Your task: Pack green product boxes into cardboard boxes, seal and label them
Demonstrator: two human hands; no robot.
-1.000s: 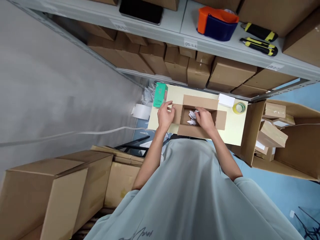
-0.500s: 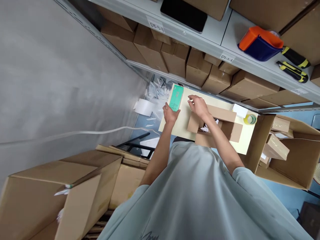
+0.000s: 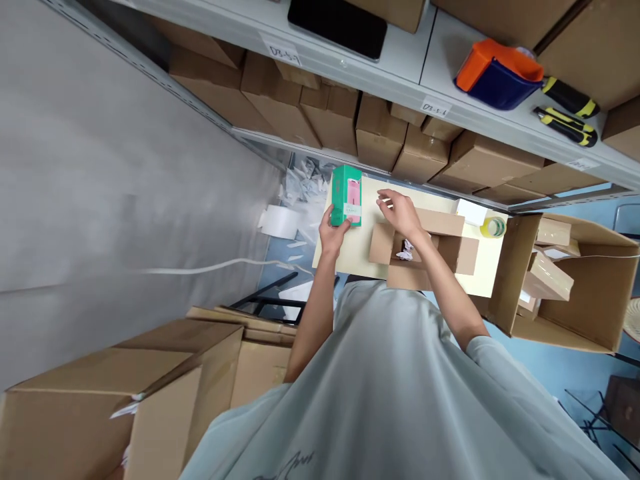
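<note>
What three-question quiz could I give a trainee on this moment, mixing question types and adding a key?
1. Which of the person's hands holds the green box?
2. True or false: the right hand is touching that same box.
3. Fill in the blank: inside the open carton on the table lies crumpled white ____.

Key: 1, the left hand; 2, false; 3, paper.

The left hand [image 3: 333, 236] holds a green box [image 3: 345, 193] near an open carton [image 3: 466, 256].
</note>
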